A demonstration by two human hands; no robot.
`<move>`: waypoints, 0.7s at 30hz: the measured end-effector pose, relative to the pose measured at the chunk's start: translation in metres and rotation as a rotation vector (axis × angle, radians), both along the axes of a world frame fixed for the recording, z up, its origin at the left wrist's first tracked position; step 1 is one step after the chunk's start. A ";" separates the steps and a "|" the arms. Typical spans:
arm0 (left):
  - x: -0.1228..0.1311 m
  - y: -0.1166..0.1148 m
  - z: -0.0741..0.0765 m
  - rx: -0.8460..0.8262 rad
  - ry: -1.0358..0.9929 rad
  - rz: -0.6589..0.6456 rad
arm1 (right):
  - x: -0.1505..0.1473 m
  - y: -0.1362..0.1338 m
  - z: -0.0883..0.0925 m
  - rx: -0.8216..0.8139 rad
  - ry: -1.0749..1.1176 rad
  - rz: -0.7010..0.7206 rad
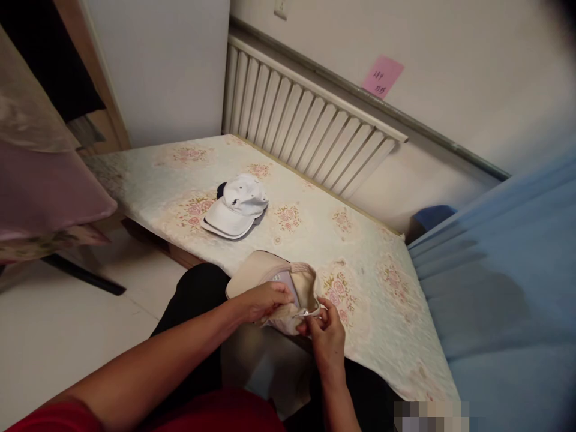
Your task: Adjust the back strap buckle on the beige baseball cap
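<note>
The tan cap [274,282] sits low in the middle of the frame, on the bed [360,264] edge. The left hand [263,300] grips its back. The right hand [326,333] pinches the strap clip [308,313]. Best to hold the cap firm and pull the strap slowly and straight. A white cap [236,207] lies well apart, higher up.

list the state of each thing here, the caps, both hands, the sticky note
beige cap: upside down at the mattress edge, held by both hands
left hand: gripping the cap's back rim
right hand: pinching the strap buckle
white cap: lying on the mattress, untouched, stacked on another cap
pink note: stuck to the wall
</note>
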State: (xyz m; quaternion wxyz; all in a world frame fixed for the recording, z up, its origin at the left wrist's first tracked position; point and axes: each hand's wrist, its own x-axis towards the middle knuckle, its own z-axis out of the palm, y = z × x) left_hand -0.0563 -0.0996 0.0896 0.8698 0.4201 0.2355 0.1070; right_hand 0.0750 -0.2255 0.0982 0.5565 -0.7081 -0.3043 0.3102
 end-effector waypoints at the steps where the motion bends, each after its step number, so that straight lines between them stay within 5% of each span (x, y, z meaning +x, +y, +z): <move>1: 0.000 0.000 -0.001 0.000 -0.021 -0.044 | -0.001 0.000 -0.001 0.009 -0.005 -0.022; 5: 0.001 0.000 -0.006 -0.005 -0.117 -0.210 | -0.003 0.001 -0.003 0.035 -0.045 -0.038; 12: 0.005 0.000 -0.010 0.047 0.062 -0.099 | -0.003 0.002 -0.005 0.052 -0.025 -0.109; 21: 0.004 -0.003 -0.006 0.099 0.062 -0.066 | 0.003 0.001 -0.001 -0.060 0.059 0.145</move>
